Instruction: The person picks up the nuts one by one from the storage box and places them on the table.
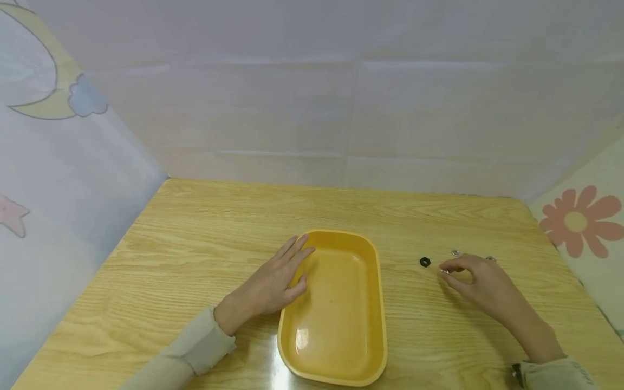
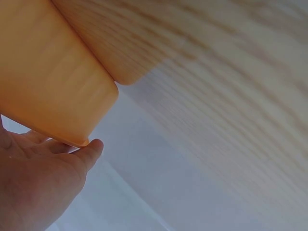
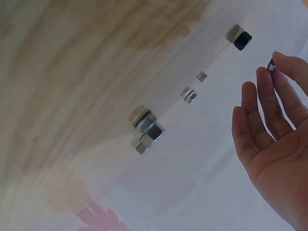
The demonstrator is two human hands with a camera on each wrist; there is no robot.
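My left hand (image 1: 269,283) rests on the left rim of a yellow plastic tray (image 1: 382,303), fingers extended over its edge. The left wrist view has that hand (image 2: 45,178) at the tray's corner (image 2: 57,82). On the right, thumb and index finger of my right hand (image 1: 494,292) pinch a small silver nut (image 1: 444,271) above the table. The other fingers are spread in the right wrist view, where the held nut (image 3: 271,65) shows at the fingertips. A black hex nut (image 1: 425,262) lies just left of the pinching fingers.
Several more nuts lie on the wooden table (image 1: 219,216): a silver one (image 1: 455,252) beyond my right hand, another (image 1: 491,259) partly behind it. A large silver nut (image 3: 145,120) sits beside smaller ones. Pale printed sheets (image 1: 273,108) stand around the table's back and sides.
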